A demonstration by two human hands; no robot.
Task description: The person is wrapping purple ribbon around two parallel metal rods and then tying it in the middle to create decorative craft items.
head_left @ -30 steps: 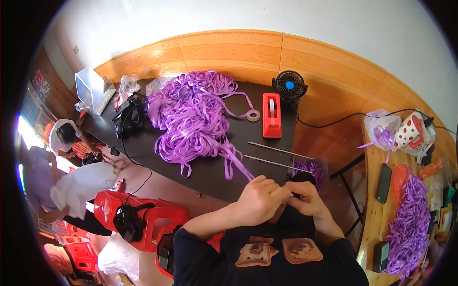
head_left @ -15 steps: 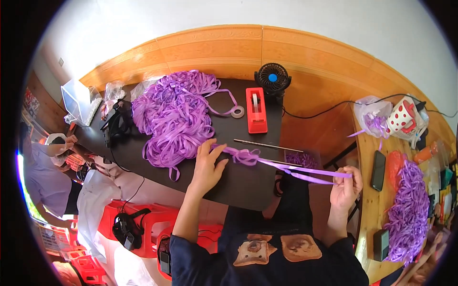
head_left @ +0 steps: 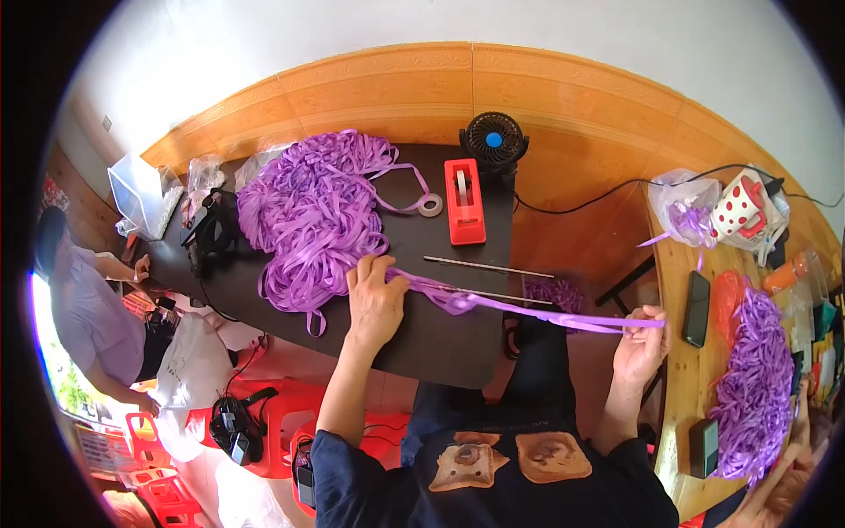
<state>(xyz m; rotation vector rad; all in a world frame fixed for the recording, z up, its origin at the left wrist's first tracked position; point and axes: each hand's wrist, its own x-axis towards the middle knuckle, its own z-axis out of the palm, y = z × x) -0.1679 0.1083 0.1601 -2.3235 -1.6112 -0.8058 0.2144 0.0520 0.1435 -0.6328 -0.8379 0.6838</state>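
Note:
A length of purple ribbon stretches across the near right part of the dark table. My right hand, beyond the table's right edge, pinches its end between thumb and fingers. My left hand has its fingers bent over the ribbon's other part, beside a large heap of purple ribbon. Between the hands sits a bunched loop or knot; which of these I cannot tell. Two thin metal rods stick out past the table edge, the farther rod bare, the nearer one partly behind the ribbon.
A red tape dispenser, a tape roll and a black fan stand beyond my hands. On the wooden table to the right lie a phone and more purple ribbon. Another person is at the left.
My right hand has drawn slightly rightward, and the two ribbon strands have come closer together. The left hand's fingers have curled down over the ribbon. The person at left has shifted.

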